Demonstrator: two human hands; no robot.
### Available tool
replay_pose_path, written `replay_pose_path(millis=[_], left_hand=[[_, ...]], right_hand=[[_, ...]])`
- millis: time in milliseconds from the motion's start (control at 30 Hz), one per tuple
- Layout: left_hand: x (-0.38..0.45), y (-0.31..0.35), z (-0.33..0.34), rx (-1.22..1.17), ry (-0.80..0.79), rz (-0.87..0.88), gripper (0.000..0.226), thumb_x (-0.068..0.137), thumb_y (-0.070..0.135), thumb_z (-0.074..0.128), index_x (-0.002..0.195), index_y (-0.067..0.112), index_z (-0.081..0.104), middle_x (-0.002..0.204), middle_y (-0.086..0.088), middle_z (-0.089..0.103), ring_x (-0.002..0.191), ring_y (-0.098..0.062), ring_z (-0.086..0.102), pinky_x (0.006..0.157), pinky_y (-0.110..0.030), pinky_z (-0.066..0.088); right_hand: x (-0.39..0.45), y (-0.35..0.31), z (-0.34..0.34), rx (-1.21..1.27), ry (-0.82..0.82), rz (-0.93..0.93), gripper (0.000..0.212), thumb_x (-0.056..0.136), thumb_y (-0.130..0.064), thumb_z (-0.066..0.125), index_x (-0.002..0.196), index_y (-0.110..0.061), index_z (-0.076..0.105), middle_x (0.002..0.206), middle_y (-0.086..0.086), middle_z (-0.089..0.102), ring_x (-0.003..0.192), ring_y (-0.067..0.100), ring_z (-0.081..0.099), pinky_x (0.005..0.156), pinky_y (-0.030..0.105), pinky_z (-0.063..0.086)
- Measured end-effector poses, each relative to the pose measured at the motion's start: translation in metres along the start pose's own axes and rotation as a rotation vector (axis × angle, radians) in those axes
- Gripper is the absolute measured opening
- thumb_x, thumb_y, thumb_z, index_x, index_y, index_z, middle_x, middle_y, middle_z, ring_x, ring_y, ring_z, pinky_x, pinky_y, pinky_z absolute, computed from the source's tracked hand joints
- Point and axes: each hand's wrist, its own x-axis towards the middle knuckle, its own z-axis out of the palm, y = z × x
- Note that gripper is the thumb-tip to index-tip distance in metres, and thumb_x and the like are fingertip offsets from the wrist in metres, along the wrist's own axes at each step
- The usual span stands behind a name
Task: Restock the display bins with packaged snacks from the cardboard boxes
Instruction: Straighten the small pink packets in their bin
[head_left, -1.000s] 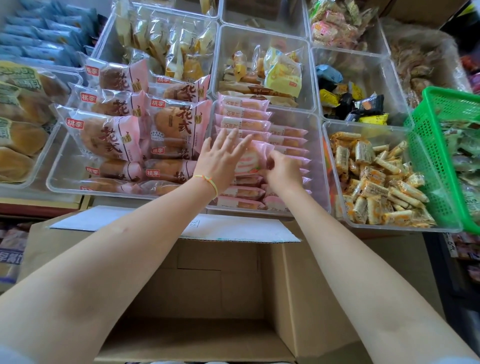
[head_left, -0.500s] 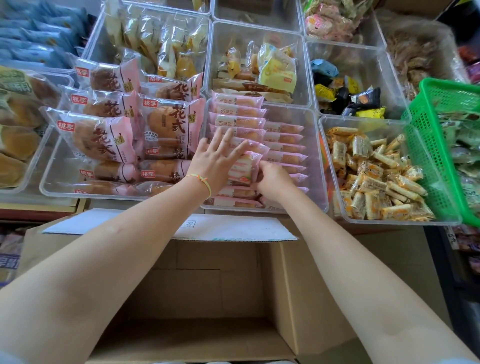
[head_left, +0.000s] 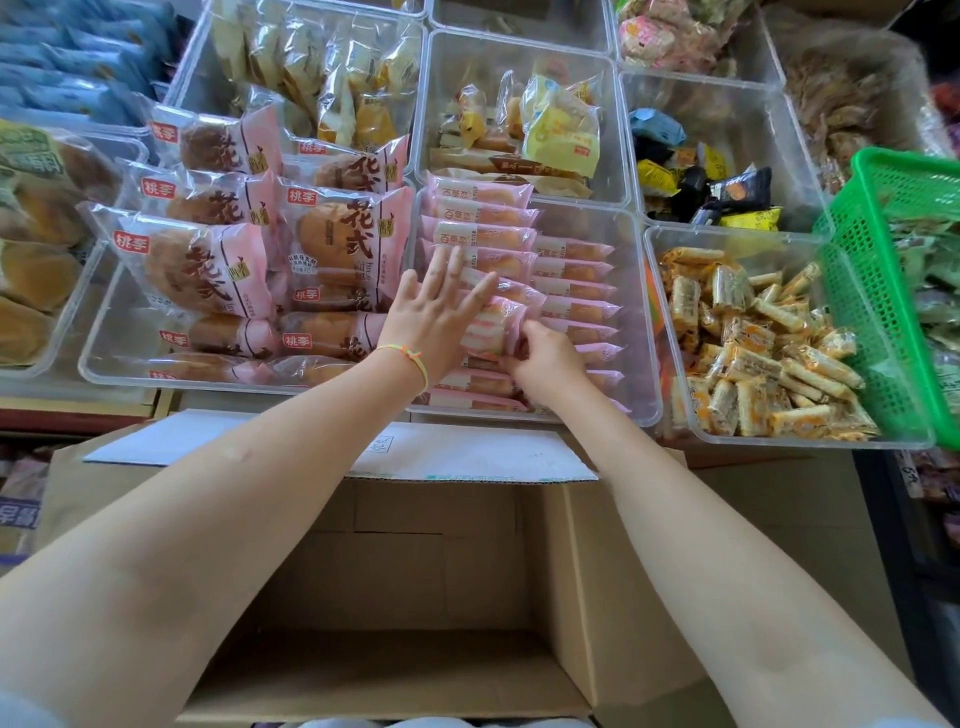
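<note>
Open cardboard box (head_left: 395, 613) at 6 o'clock. Beyond it, the clear bin (head_left: 641, 312) holds stacked pink packets. Left hand (head_left: 434, 317), fingers straight, presses flat on a pink snack packet (head_left: 493, 322). Right hand (head_left: 548, 361), fingers curled, pinches the packet's near end. Green basket (head_left: 883, 291) at 2 o'clock.

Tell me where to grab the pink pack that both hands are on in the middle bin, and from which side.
Grip the pink pack by its near short end, coming from the box side, where the right hand already pinches it. It lies tilted on the stacked rows, so that end sticks up free. The left hand lies flat along its left side, and the clear bin wall leaves little room beyond the rows.
</note>
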Motion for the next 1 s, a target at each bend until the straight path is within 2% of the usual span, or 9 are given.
replay_pose_path(millis=[100, 200, 333, 433, 500, 600, 700, 867, 1000], left_hand=[[-0.001, 0.003, -0.003, -0.006, -0.031, -0.004, 0.092, 0.094, 0.019, 0.05, 0.154, 0.028, -0.019, 0.162, -0.02, -0.016, 0.15, -0.035, -0.011, 0.117, -0.05, 0.016], [-0.001, 0.008, -0.006, -0.014, -0.052, -0.048, 0.095, 0.092, 0.014, 0.052, 0.154, 0.026, -0.019, 0.162, -0.018, -0.018, 0.15, -0.035, -0.012, 0.118, -0.052, 0.015], [0.001, 0.01, -0.007, 0.003, -0.044, -0.058, 0.096, 0.091, 0.017, 0.053, 0.154, 0.024, -0.018, 0.162, -0.021, -0.014, 0.15, -0.037, -0.008, 0.115, -0.051, 0.02], [-0.004, 0.007, -0.004, -0.019, -0.001, -0.013, 0.085, 0.097, 0.044, 0.044, 0.155, 0.026, -0.016, 0.163, -0.019, -0.012, 0.151, -0.036, -0.005, 0.115, -0.05, 0.02], [-0.009, 0.004, -0.001, -0.039, 0.037, 0.025, 0.078, 0.099, 0.056, 0.03, 0.155, 0.026, -0.015, 0.164, -0.014, -0.013, 0.151, -0.035, -0.008, 0.12, -0.053, 0.009], [-0.011, 0.003, 0.004, -0.042, 0.088, 0.063, 0.071, 0.102, 0.05, 0.025, 0.155, 0.026, -0.016, 0.163, -0.014, -0.014, 0.15, -0.038, -0.009, 0.121, -0.054, -0.004], [-0.01, 0.006, 0.003, -0.085, 0.093, 0.057, 0.07, 0.103, 0.044, 0.029, 0.154, 0.032, -0.018, 0.163, -0.019, -0.013, 0.148, -0.045, -0.007, 0.121, -0.056, 0.001], [-0.009, 0.008, 0.002, -0.064, 0.048, 0.025, 0.07, 0.101, 0.05, 0.031, 0.152, 0.04, -0.017, 0.162, -0.019, -0.016, 0.145, -0.054, -0.005, 0.113, -0.061, 0.019], [-0.001, 0.012, -0.001, -0.03, 0.019, -0.002, 0.075, 0.097, 0.061, 0.028, 0.15, 0.042, -0.021, 0.161, -0.019, -0.02, 0.143, -0.057, -0.006, 0.111, -0.066, 0.018]], right_hand=[[0.0, 0.002, -0.009, -0.051, -0.025, -0.04, 0.016, 0.088, -0.025, 0.067, 0.103, -0.024, 0.061, 0.104, -0.001, 0.069, 0.094, 0.024, 0.062, 0.071, 0.032, 0.05], [0.0, 0.001, -0.016, -0.116, 0.091, -0.052, 0.008, 0.09, -0.022, 0.063, 0.098, -0.021, 0.063, 0.094, -0.001, 0.066, 0.084, 0.024, 0.058, 0.055, 0.027, 0.036], [-0.003, 0.003, -0.009, -0.165, 0.217, -0.004, 0.015, 0.091, -0.029, 0.067, 0.091, -0.014, 0.065, 0.097, 0.001, 0.056, 0.083, 0.026, 0.055, 0.067, 0.035, 0.045], [0.003, 0.002, -0.008, -0.102, 0.114, 0.095, 0.02, 0.09, -0.032, 0.069, 0.098, -0.014, 0.065, 0.099, 0.003, 0.064, 0.086, 0.026, 0.06, 0.067, 0.033, 0.043], [0.006, -0.002, -0.013, -0.077, 0.089, 0.112, 0.025, 0.088, -0.033, 0.07, 0.102, -0.013, 0.064, 0.103, 0.005, 0.065, 0.086, 0.026, 0.06, 0.065, 0.031, 0.041], [0.004, -0.008, -0.018, 0.033, 0.128, 0.141, 0.048, 0.082, -0.038, 0.074, 0.117, -0.01, 0.057, 0.114, 0.005, 0.058, 0.094, 0.025, 0.058, 0.068, 0.032, 0.042], [0.0, -0.019, -0.018, 0.199, 0.14, 0.159, 0.06, 0.087, -0.029, 0.068, 0.136, -0.01, 0.039, 0.12, 0.005, 0.055, 0.097, 0.023, 0.056, 0.063, 0.03, 0.043], [0.0, -0.036, -0.014, 0.322, 0.097, 0.005, 0.058, 0.096, -0.02, 0.05, 0.152, -0.024, 0.032, 0.136, -0.001, 0.055, 0.121, 0.021, 0.054, 0.099, 0.039, 0.049], [0.003, -0.027, -0.016, 0.403, 0.198, 0.035, 0.038, 0.092, -0.02, 0.058, 0.126, -0.018, 0.042, 0.113, 0.005, 0.061, 0.099, 0.022, 0.061, 0.075, 0.03, 0.052]])
